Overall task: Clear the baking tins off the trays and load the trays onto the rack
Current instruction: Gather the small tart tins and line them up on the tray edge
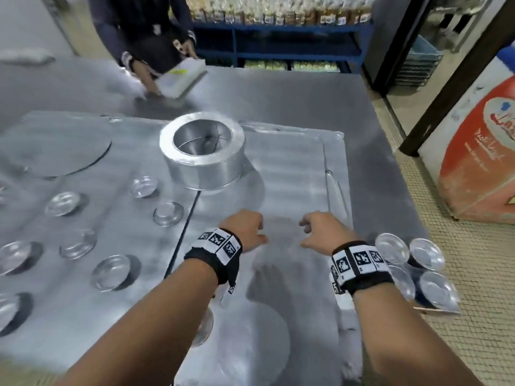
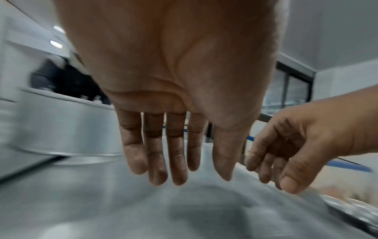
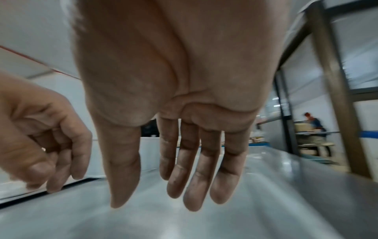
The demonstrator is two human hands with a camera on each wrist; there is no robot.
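Two metal trays lie side by side on the steel table. The right tray (image 1: 295, 174) carries a tall round baking tin (image 1: 202, 154) at its far left end. The left tray (image 1: 117, 218) holds several small shiny tins (image 1: 168, 213) and a flat round disc (image 1: 58, 147). My left hand (image 1: 248, 229) and right hand (image 1: 320, 229) hover palm down over the near part of the right tray, close together, fingers loose and empty. In the left wrist view the left hand (image 2: 175, 153) hangs above the tray with the tall tin (image 2: 67, 124) at its left. The right wrist view shows the right hand (image 3: 180, 169) over bare metal.
Several small tins (image 1: 418, 266) sit stacked at the table's right edge. Another round disc (image 1: 250, 338) lies near me. A person in dark clothes (image 1: 145, 26) handles a white box (image 1: 181, 76) at the far side. Blue shelving (image 1: 278, 43) stands behind; an orange-white container (image 1: 479, 151) stands on the floor at right.
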